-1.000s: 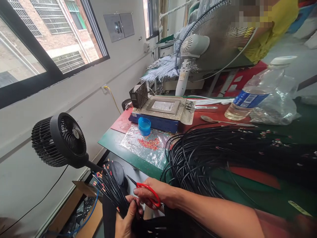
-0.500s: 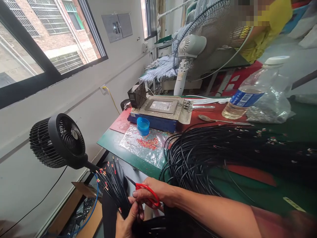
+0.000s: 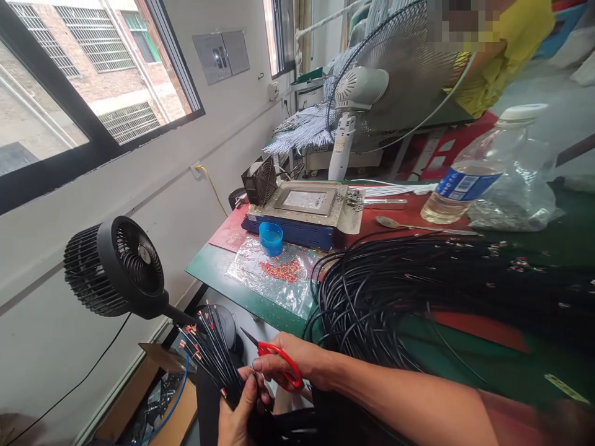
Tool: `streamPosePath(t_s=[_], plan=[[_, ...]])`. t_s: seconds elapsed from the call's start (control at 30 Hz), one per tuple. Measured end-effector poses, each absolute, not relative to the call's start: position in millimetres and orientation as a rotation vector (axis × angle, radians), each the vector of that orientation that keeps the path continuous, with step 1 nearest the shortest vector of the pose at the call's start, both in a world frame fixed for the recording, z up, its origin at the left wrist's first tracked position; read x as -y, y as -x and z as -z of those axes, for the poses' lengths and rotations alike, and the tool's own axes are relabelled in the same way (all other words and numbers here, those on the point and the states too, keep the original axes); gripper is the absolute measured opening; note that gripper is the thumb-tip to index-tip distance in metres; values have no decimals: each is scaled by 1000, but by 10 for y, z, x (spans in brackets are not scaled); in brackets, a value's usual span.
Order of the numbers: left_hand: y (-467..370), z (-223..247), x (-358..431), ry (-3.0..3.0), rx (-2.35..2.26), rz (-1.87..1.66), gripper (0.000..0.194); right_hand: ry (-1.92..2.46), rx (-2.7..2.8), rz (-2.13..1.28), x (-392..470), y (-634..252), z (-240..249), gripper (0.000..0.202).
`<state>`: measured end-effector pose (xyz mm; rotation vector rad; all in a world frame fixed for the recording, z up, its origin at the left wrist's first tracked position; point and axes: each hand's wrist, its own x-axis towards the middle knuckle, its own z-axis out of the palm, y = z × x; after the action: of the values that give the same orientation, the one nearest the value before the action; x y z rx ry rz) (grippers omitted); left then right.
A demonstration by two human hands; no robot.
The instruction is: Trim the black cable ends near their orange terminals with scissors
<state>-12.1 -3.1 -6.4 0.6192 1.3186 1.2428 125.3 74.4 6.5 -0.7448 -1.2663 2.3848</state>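
A bundle of black cables (image 3: 214,356) with red and yellow wire ends fans upward from my left hand (image 3: 238,416), which is wrapped around it. My right hand (image 3: 288,362) grips red-handled scissors (image 3: 284,359), their dark blades pointing up and left beside the cables. The fingertips of both hands meet close together at the bundle's right side. Whether a single cable lies between those fingertips is too small to make out. A large heap of black cables (image 3: 353,297) lies on the table just beyond my right forearm.
A solder pot (image 3: 297,214) stands at the table's back, with a blue cup (image 3: 271,238) and scattered red clippings (image 3: 281,270) before it. To the right are a spoon (image 3: 390,222) and a plastic bottle (image 3: 465,192). A black fan (image 3: 125,263) stands left, above a cardboard box (image 3: 153,402).
The view has shifted slightly, so everything sits a little further right. Both hands keep their grips, and the fingertips remain close together at the bundle.
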Motion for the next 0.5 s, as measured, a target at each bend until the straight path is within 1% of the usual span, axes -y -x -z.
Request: streamPosePath(t_s=[0.17,0.33,0.5], plan=[[108,66,34,-618,-1295,-1248,24,686,1318,-2327,-730,-1254,-117,35],[118,82,31,-544,-1276,-1296,17,656,1379,-2244,-729,-1259,-80,32],[132,110,28,-534,-1273,-1330,16,683,1514,-2132,-728,-1262,-81,36]])
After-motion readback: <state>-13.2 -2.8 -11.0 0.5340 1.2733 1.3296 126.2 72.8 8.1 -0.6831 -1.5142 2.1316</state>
